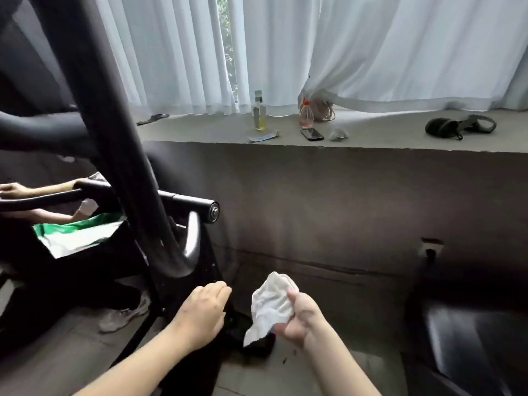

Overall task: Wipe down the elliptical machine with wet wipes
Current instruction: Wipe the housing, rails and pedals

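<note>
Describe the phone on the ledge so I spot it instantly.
Look along the grey window ledge under the white curtain. Near its front edge, just before the pink bottle, lies the phone. It alone is flat, black and glossy.

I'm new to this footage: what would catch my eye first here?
The crumpled white wipe gripped in the right hand, low centre, stands out brightly. Just left, the left hand hovers by the elliptical's black frame, and bright white curtains fill the top.
</note>
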